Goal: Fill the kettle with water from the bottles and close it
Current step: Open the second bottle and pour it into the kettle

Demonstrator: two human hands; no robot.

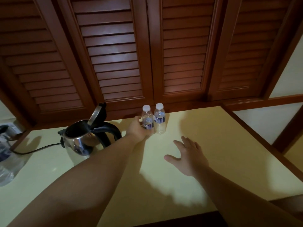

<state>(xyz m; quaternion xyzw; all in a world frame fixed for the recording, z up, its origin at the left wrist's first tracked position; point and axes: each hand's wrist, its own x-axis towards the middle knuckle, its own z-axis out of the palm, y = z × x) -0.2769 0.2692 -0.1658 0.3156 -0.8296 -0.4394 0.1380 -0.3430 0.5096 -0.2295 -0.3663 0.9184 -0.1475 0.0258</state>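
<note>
A steel kettle [78, 143] with a black handle stands left of centre on the pale yellow counter [213, 145], its lid [96, 115] tipped up and open. Two small clear water bottles with white caps and blue labels stand side by side at the back. My left hand [136, 128] is wrapped around the lower part of the left bottle [147, 117]. The right bottle [159, 118] stands free beside it, nearly touching. My right hand [186, 154] hovers over the counter in front of the bottles, fingers spread, holding nothing.
Brown louvred wooden doors [147, 54] rise right behind the counter. The kettle's black cord [37, 149] runs left across the counter. Crumpled clear plastic [8, 164] and dark items lie at the far left edge. The counter's wooden rim [255, 128] borders the right side.
</note>
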